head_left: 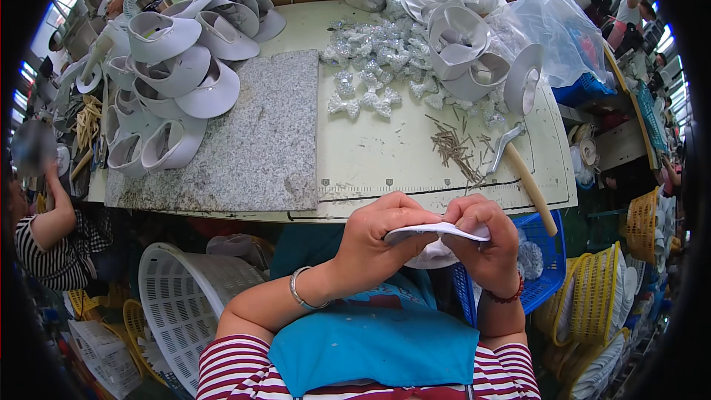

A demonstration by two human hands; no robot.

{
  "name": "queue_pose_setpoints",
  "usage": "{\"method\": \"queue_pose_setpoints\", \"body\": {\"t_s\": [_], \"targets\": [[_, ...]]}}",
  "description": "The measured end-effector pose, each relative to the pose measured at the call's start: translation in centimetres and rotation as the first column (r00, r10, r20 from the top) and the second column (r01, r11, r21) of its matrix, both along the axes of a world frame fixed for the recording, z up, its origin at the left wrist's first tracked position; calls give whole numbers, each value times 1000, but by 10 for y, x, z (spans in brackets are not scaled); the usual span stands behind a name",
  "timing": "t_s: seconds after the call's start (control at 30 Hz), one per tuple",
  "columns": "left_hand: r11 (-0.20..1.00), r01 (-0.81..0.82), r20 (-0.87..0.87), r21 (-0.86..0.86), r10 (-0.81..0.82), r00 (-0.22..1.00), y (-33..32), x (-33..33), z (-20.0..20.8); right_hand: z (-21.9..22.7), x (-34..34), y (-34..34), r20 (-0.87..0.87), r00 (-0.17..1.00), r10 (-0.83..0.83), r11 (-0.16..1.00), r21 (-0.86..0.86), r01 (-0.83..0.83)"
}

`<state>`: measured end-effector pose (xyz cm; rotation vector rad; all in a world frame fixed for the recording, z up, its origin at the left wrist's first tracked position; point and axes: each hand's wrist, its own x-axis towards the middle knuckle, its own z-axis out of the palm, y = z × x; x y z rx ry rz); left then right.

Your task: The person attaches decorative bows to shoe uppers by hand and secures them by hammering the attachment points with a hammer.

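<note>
Just in front of the table's near edge, a white shoe upper (432, 255) is held up between both hands. My left hand (376, 238) pinches its left edge, fingers curled over it. My right hand (485, 243) grips the other side, thumb and fingers bent together near the middle of the rim. Beyond them on the table lie silvery glitter bows (381, 102) in a heap and a scatter of thin brown pins (453, 150). A hammer (530, 185) with a wooden handle rests at the right edge.
A grey stone slab (270, 122) covers the table's left half, with stacked white uppers (163, 35) on it. More uppers (459, 41) stand far right. A blue basket (552, 281) is beside my right arm; a white basket (178, 311) stands left. Another person (48, 233) sits at left.
</note>
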<state>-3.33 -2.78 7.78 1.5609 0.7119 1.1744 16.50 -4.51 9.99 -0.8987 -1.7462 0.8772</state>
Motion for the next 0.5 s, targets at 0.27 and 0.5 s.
{"method": "queue_pose_setpoints", "body": {"t_s": [0.27,0.5], "targets": [[994,-80,-43,70,83,996,-2,7,-1,-4,-12,-1,98,982,-160,976,161,143],[986,-83,-105,142,98,990,7,2,8,-4,-3,-2,84,975,-205,973,-86,212]]}}
